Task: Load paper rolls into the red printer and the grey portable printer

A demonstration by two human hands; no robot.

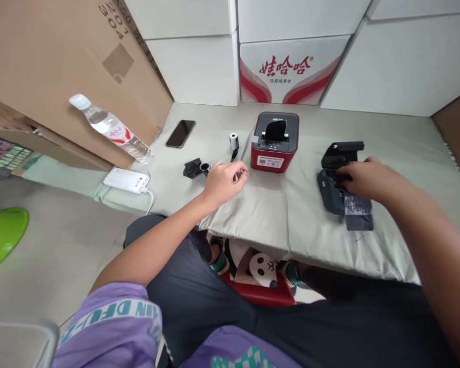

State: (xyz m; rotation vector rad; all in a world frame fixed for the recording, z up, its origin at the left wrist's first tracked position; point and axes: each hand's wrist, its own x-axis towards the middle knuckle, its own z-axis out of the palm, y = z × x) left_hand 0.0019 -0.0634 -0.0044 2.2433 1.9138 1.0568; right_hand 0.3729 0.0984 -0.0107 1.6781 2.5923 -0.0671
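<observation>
My left hand [225,181] hovers above the front of the cloth-covered table, its fingers curled together; what they hold, if anything, is hidden. Just behind it stands a small white roll [233,140] with a dark strip beside it. Left of the hand lie a crumpled black piece [192,168] and a small dark tube [205,167]. On the right, my right hand [362,178] reaches into a dark handheld device, perhaps a portable printer [329,194], with its black lid [343,152] raised. Its fingers bend inside, their tips hidden. A black printed strip [358,212] hangs from the device's front.
A red and black desktop printer [275,143] stands between my hands. Further left are a phone [181,134], a tilted water bottle [113,130] and a white power bank [126,181] with a cable. White cartons [291,71] line the back; a brown carton [80,56] stands left.
</observation>
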